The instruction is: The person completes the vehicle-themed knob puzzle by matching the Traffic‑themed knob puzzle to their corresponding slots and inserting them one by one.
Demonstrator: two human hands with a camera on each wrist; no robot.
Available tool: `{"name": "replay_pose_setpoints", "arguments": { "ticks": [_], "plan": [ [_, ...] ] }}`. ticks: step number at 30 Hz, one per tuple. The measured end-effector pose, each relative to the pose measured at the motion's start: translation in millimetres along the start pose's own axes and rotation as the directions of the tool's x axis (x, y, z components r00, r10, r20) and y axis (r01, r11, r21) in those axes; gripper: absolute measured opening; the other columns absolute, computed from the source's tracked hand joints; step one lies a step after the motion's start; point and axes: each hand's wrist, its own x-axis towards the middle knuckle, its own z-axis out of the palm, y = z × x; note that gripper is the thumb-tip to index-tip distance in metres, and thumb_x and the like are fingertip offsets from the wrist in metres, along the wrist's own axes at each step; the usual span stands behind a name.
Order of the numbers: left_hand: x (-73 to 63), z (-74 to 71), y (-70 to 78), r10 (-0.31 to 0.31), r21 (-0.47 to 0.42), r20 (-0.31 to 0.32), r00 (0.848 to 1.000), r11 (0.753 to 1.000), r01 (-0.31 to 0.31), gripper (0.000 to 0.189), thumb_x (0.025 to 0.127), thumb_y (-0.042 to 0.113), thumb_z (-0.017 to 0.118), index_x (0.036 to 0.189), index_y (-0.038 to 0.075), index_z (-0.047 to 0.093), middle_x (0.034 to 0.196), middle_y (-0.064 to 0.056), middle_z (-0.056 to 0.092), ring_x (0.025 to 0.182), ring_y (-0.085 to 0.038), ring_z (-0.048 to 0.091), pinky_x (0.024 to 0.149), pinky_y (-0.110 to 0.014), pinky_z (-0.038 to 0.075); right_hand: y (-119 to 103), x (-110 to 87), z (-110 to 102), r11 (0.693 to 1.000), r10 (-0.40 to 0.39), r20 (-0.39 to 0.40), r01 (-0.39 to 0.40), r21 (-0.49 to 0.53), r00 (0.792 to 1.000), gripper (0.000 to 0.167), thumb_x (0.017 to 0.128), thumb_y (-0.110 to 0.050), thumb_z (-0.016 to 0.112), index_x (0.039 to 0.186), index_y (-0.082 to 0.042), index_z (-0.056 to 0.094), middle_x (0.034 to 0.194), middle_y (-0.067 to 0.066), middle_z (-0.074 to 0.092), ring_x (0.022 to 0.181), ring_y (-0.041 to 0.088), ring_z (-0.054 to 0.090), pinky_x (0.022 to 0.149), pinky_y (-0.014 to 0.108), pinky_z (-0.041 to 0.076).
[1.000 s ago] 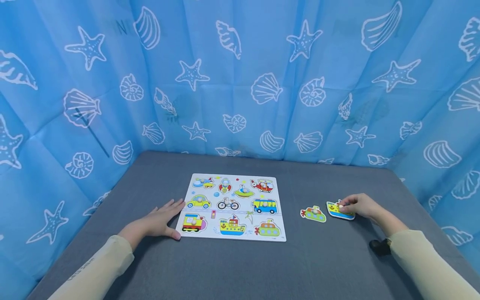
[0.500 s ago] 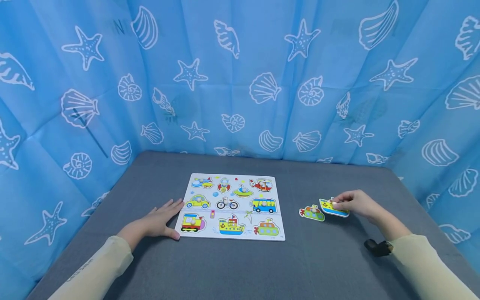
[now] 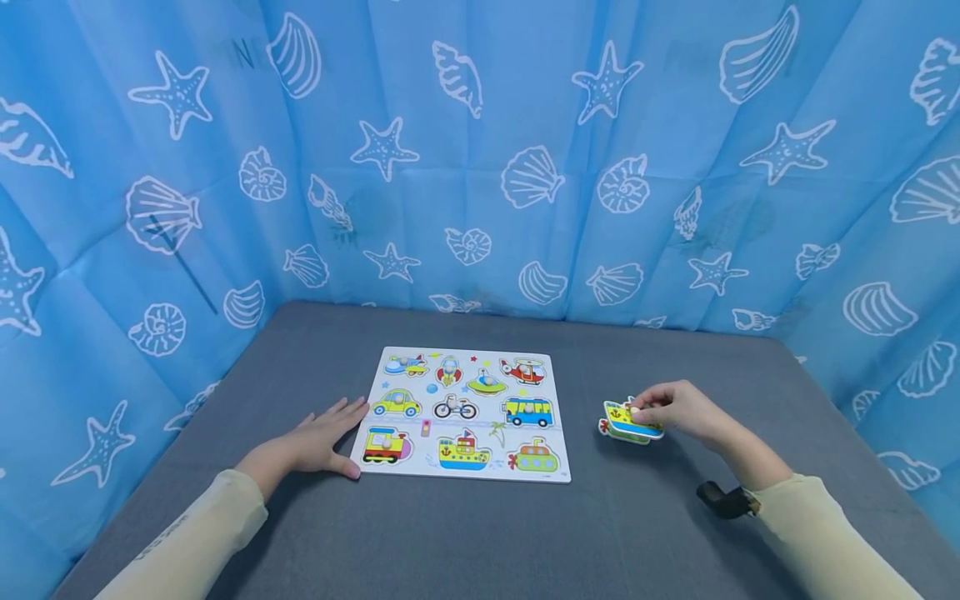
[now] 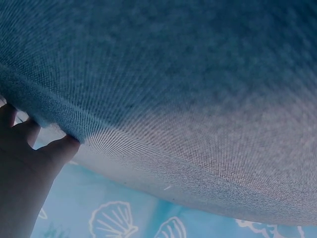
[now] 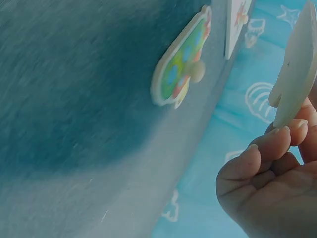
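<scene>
My right hand pinches a wooden ship puzzle piece by its round knob. In the head view the ship overlaps a green submarine puzzle piece; the right wrist view shows the submarine lying on the table with its knob up, apart from the ship's pale underside. A white peg puzzle board with vehicle pictures lies to the left. Knobbed pieces sit in most of its spots; the ship and submarine pictures show no knobs. My left hand lies with spread fingers at the board's left edge.
The table has a grey cloth cover. A blue curtain with shells and starfish hangs behind and along both sides. A black wrist-worn device sticks out from the right sleeve.
My right hand has lifted the ship piece and carried it left, from beside the submarine to over it. The left hand and the board have stayed in place.
</scene>
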Motion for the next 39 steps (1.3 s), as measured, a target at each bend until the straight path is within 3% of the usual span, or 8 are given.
{"name": "replay_pose_setpoints", "arguments": {
  "ticks": [22,39],
  "plan": [
    [-0.8,1.7,0.7,0.0,0.014,-0.019,1.0,1.0,0.0,0.11,0.074,0.052,0.079,0.154,0.004,0.021,0.159,-0.02,0.017,0.144,-0.045,0.008,0.106,-0.072,0.007,-31,9.2,28,0.998,-0.055,0.035,0.055,0.017,0.998,0.02,0.087,-0.015,0.073,0.097,0.002,0.07,0.079,0.004,0.056,0.078,0.021,0.051,0.064,0.03,0.04],
    [-0.4,0.9,1.5,-0.003,0.016,-0.015,1.0,1.0,0.004,0.111,0.073,0.053,0.079,0.154,0.004,0.02,0.159,-0.02,0.017,0.145,-0.044,0.007,0.107,-0.071,0.006,-50,17.5,50,0.996,-0.086,0.086,0.083,0.046,0.993,0.018,0.087,-0.015,0.074,0.096,0.0,0.07,0.08,0.004,0.059,0.077,0.021,0.052,0.065,0.029,0.041]
  ]
}}
